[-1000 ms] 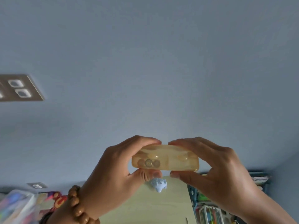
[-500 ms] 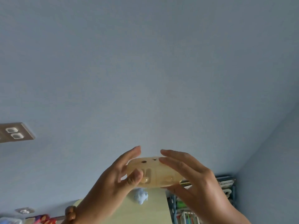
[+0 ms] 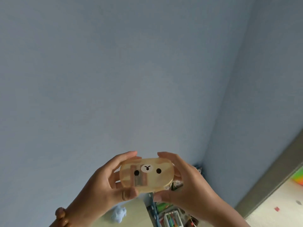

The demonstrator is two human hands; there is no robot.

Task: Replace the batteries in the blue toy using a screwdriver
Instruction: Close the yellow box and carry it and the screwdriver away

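The toy (image 3: 118,213) lies on the bench (image 3: 137,215), low in view, untouched and well below both hands. The left hand (image 3: 98,190) and right hand (image 3: 191,189) hold a bear-faced amber case (image 3: 146,175) aloft between them, fingers (image 3: 128,154) curled round its rim. Likely it is being opened for supplies. It is best lowered over the bench and kept level, lest small parts drop past the bench's right edge into the rack (image 3: 170,217). There is open air all round the hands.

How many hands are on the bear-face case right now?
2. The left hand grips the left end of the bear-face case; the right hand grips its right end. The blue toy lies on the table below, untouched.
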